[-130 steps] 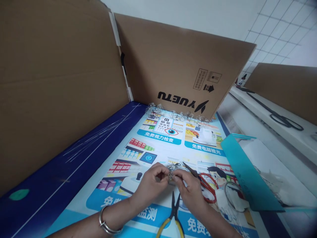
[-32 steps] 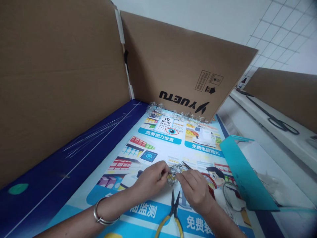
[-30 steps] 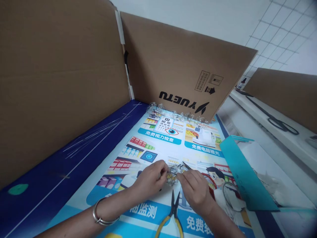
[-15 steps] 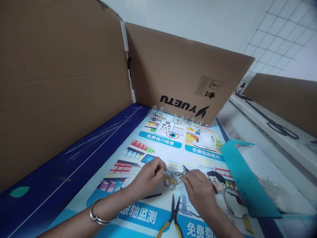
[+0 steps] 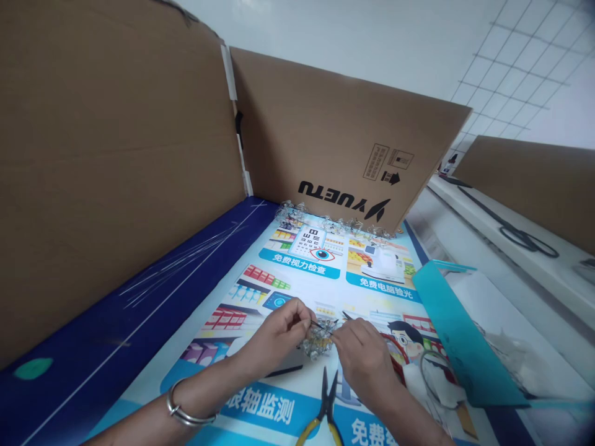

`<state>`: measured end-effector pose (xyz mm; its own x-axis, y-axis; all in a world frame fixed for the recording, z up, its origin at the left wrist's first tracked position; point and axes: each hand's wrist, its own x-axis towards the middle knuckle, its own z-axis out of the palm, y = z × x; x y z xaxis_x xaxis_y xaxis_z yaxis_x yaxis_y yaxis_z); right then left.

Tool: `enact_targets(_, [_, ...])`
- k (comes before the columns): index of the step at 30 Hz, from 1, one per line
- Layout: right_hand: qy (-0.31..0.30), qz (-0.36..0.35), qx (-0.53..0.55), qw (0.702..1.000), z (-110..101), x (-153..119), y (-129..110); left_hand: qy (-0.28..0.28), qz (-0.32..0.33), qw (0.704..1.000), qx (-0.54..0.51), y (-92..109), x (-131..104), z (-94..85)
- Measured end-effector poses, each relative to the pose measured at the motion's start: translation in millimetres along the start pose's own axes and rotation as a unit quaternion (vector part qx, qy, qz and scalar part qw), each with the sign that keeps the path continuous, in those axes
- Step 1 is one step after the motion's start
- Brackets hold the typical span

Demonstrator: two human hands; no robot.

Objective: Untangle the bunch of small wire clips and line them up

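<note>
My left hand [image 5: 288, 325] is closed in a pinch on one end of a thin dark strand [image 5: 318, 324]. On the strand's other side, the fingertips of my right hand [image 5: 365, 353] are pinched together on it. A cluster of clear, glassy beads and wire [image 5: 317, 344] sits between the hands, its details too small to make out. Beside my right hand shows a red loop-shaped handle [image 5: 397, 354], with a dark pointed tip [image 5: 346, 316] past the fingers; I cannot tell whether the hand holds that tool. Needle-nose pliers [image 5: 325, 409] with yellow handles lie jaws apart just below.
Clear beaded pieces [image 5: 339, 227] line the foot of the cardboard panel [image 5: 344, 124]. Fine clear strands [image 5: 181, 263] lie on the blue strip at left. A teal box [image 5: 469, 334] with thin wiry material stands at right, near a roll [image 5: 437, 378]. Black scissors [image 5: 527, 241] rest on a white ledge.
My right hand has shifted slightly left, nearer to my left hand, and the strand between them shows shorter. The red handle has come into sight beside my right hand.
</note>
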<state>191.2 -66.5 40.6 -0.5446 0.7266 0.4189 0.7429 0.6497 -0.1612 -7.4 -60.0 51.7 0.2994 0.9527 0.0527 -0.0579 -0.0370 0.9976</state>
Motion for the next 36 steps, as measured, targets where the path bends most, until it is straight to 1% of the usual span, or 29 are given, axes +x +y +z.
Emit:
enact_targets(2, [-0.005, -0.002, -0.009, 1.000, 0.2, -0.7, 0.2, -0.003, -0.011, 1.000, -0.009, 0.3, 0.6, 0.4])
enact_targets(5, [-0.008, -0.005, -0.010, 1.000, 2.2, -2.4, -2.2, -0.017, -0.045, 0.998, -0.050, 3.4, 0.4, 3.2])
enact_targets(7, [-0.004, -0.015, -0.011, 1.000, 4.6, -3.8, -5.2, -0.016, -0.061, 0.995, -0.075, 4.9, 0.0, 4.5])
enact_targets(12, [0.005, -0.059, -0.033, 0.998, 7.8, -5.4, -12.3, 0.010, -0.081, 0.988, -0.128, 2.5, 0.9, 2.7])
enact_targets(15, [0.003, -0.064, -0.039, 0.997, 6.5, -5.3, -13.2, 0.027, -0.092, 0.983, -0.156, 1.6, 0.9, 2.6])
enact_targets(17, [0.007, -0.060, -0.043, 0.997, 6.0, -5.5, -12.8, 0.027, -0.110, 0.976, -0.187, 2.4, -0.4, 4.2])
enact_targets(20, [0.010, -0.061, -0.044, 0.997, 7.5, -5.8, -11.3, 0.027, -0.149, 0.956, -0.252, 5.4, -3.9, 7.7])
enact_targets(23, [0.019, -0.062, -0.036, 0.997, 11.0, -5.9, -9.7, 0.026, -0.162, 0.940, -0.301, 9.6, -7.2, 10.2])
enact_targets(25, [0.025, -0.062, -0.031, 0.997, 13.5, -6.5, -8.9, 0.028, -0.152, 0.945, -0.288, 13.0, -8.7, 11.2])
enact_targets(29, [0.023, -0.063, -0.029, 0.997, 18.1, -9.1, -8.4, 0.028, -0.141, 0.967, -0.212, 18.7, -10.8, 13.6])
enact_targets(30, [0.025, -0.063, -0.031, 0.997, 18.8, -9.7, -8.1, 0.015, -0.148, 0.968, -0.202, 19.5, -11.3, 14.3])
enact_targets(33, [0.037, -0.067, -0.031, 0.997, 16.9, -9.6, -5.9, -0.048, -0.179, 0.967, -0.176, 19.6, -11.6, 15.2])
enact_targets(36, [0.031, -0.065, -0.013, 0.997, 6.6, -4.7, -2.6, -0.094, -0.202, 0.966, -0.132, 17.6, -9.5, 12.7])
